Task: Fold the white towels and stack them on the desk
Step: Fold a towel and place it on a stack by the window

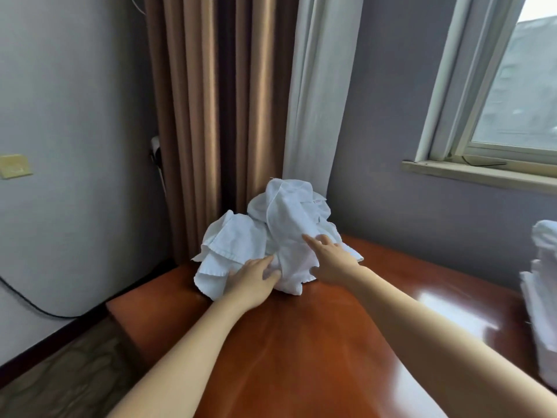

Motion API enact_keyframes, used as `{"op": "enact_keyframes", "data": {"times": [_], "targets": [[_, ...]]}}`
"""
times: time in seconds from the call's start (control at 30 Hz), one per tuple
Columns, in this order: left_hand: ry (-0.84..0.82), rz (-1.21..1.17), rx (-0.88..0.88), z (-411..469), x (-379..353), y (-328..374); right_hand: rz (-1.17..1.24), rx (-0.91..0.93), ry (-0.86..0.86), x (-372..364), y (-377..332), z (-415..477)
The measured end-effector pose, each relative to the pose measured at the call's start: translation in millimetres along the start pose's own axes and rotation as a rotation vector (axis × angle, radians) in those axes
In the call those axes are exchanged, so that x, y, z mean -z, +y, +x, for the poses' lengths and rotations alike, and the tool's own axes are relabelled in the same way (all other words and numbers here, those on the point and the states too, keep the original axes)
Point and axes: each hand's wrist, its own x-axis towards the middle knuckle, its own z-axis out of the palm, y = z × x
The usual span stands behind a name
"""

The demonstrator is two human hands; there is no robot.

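A crumpled heap of white towels (283,224) lies at the far left corner of the glossy reddish-brown desk (301,342). My left hand (251,280) reaches onto the heap's lower front, its fingers spread over the cloth and its thumb beside a fold. My right hand (330,259) lies on the heap's right side with fingers extended, the index finger pointing up into the towels. Neither hand clearly pinches any cloth. At the right edge of the view stands a stack of white towels (542,297), partly cut off.
Brown curtains (211,116) and a sheer white curtain (319,95) hang right behind the heap. A window with its sill (479,173) is at the right. The desk's left edge drops to the floor, where a black cable (33,306) runs along the wall.
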Motion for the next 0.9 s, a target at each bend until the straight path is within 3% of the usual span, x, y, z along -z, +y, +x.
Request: {"op": "enact_keyframes", "data": {"times": [0.2,0.4,0.53,0.67,0.8,0.9], "targets": [[0.052,0.084,0.028,6.2,-10.7,9.2,-0.066,-0.070,0.177,-12.1,-2.0,6.8],[0.051,0.078,0.057,-3.6,-11.1,6.3,-0.283,0.140,0.109,-17.4,-0.6,-21.1],[0.080,0.001,0.071,-15.3,-4.0,12.8,-0.120,0.197,0.066,-7.7,-3.1,-62.4],[0.113,0.004,-0.043,-35.7,-7.7,31.4,0.023,0.172,-0.036,14.3,0.1,-112.4],[-0.126,-0.293,-0.106,-63.3,-17.0,60.2,0.131,0.137,-0.181,22.5,0.2,-166.3],[-0.313,-0.239,-0.175,-93.2,-24.1,82.5,0.350,0.103,-0.369,24.3,-2.2,-205.7]]}}
